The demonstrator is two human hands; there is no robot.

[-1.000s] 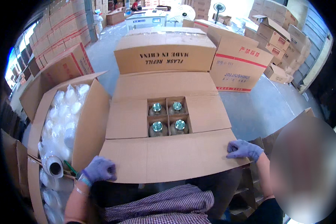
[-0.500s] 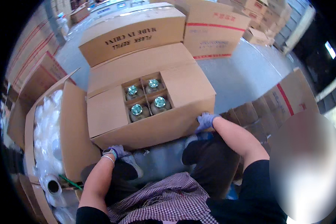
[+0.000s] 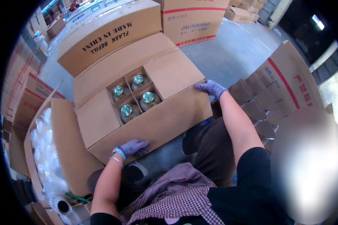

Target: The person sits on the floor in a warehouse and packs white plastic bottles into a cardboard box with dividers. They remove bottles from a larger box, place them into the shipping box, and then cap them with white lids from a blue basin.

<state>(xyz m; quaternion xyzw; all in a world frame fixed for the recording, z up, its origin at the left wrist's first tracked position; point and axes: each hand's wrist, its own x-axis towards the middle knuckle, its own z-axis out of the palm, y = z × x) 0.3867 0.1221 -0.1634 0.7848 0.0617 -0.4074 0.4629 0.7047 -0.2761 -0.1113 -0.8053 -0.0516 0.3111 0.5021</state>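
Note:
A large brown cardboard box [image 3: 165,116] stands in front of me with its side flaps folded in and a gap in the middle. Through the gap show several glass flasks with green-tinted tops [image 3: 133,98] in a cardboard divider. My left hand [image 3: 133,147], in a purple glove, grips the box's lower near corner. My right hand [image 3: 212,88], gloved too, holds the box's right corner by the near flap's edge. The far flap [image 3: 109,35] stands open and upright.
An open box of clear plastic pieces [image 3: 45,150] sits at my left, with a tape roll [image 3: 62,206] near its front. Flattened cartons [image 3: 274,86] lean at my right. More sealed boxes [image 3: 193,17] stand behind on the grey floor.
My view has tipped down and closer to the box. My left hand has slid to the lower corner. The box now looks turned a little, its right end farther away.

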